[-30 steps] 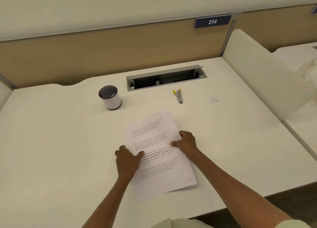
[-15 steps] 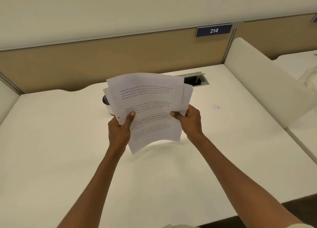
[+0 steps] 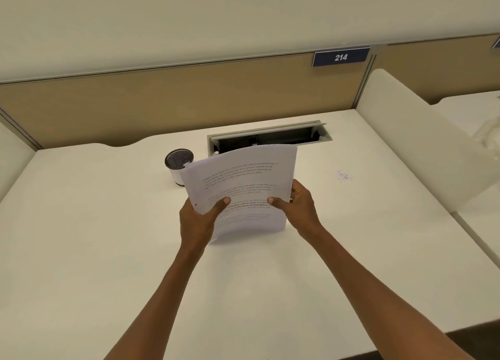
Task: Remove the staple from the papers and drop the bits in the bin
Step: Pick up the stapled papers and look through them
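The papers (image 3: pixel 243 186) are held upright above the desk (image 3: pixel 108 251), their lower edge close to or on its surface; contact cannot be told. The left edge is gripped by the left hand (image 3: pixel 198 221), thumb pressed on the printed front, fingers hidden behind. The right edge is pinched by the right hand (image 3: pixel 297 208) in the same way, thumb on the front. The top of the stack is bowed backward. Just left of the papers, partly hidden by them, a small bin (image 3: pixel 178 167) with a dark top is seen. Behind the papers an open cable tray (image 3: pixel 270 136) is set into the desk. Right of the papers, well apart, a faint smudge (image 3: pixel 343 176) is marked on the desk. The staple cannot be made out.
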